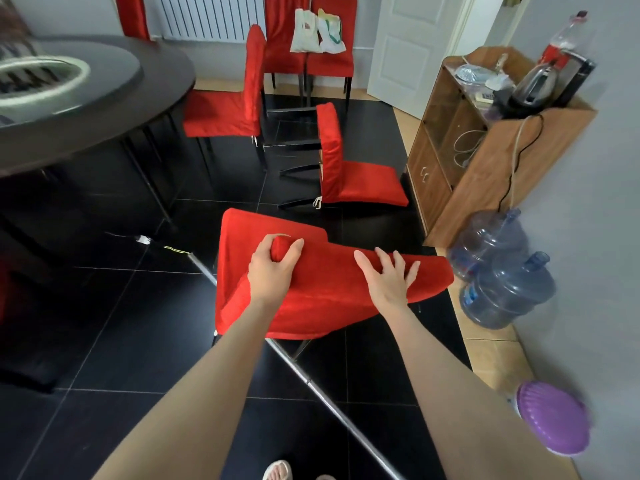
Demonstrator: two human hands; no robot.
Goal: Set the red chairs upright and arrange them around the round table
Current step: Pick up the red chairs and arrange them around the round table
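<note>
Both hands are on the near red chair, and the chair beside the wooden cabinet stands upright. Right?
No. The head view shows the chair beside the wooden cabinet lying tipped on its back, not upright. The left hand and right hand are on the near red chair.

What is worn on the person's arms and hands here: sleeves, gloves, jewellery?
Nothing visible. The left hand and right hand carry no gloves, rings or watch; the left forearm and right forearm are bare to the frame's edge, with no sleeve in view.
</note>
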